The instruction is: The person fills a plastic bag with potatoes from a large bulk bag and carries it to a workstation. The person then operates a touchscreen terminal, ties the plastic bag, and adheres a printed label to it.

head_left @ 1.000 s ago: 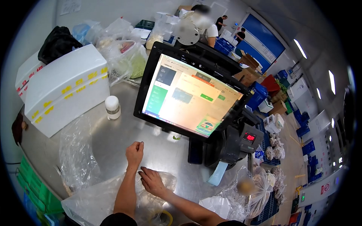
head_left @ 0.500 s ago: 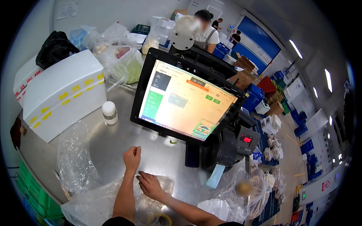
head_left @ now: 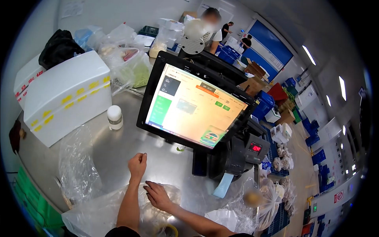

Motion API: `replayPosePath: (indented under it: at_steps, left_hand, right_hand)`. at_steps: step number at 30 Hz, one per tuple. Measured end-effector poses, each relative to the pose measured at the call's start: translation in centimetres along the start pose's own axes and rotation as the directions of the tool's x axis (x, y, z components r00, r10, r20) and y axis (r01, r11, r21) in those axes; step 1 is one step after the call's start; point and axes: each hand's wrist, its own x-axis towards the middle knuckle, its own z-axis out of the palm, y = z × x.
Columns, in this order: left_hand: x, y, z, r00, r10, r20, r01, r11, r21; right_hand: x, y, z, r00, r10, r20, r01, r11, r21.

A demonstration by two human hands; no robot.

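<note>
My left hand (head_left: 137, 165) is closed above the metal table (head_left: 114, 152), fingers curled in; what it holds, if anything, is hidden. My right hand (head_left: 158, 196) lies palm down with its fingers spread on a clear plastic bag (head_left: 106, 209). The bag spreads under both forearms along the near edge. A yellow ring (head_left: 172, 229) shows by the bag at the bottom. Beyond my hands stands a lit monitor (head_left: 193, 106), with a dark phone-like slab (head_left: 199, 163) below it.
A white foam box (head_left: 69, 96) stands at the left, near a white-capped bottle (head_left: 115, 117). Crumpled clear plastic (head_left: 79, 166) lies at the left. A label printer (head_left: 233, 158) and filled bags (head_left: 270, 201) are at the right. A co-worker (head_left: 211, 27) is behind the monitor.
The view has shifted slightly, so the monitor and box sit a little lower and further left than at first. The co-worker's head rose into view, then lowered. Both hands keep nearly the same pose.
</note>
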Motion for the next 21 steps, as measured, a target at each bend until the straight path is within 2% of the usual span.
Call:
replayPosePath:
  at_steps: [21]
  left_hand:
    - [0.07, -0.82, 0.46, 1.000, -0.001, 0.024, 0.001, 1.000, 0.007]
  right_hand:
    - [0.03, 0.34, 0.09, 0.997, -0.018, -0.079, 0.020, 0.999, 0.025]
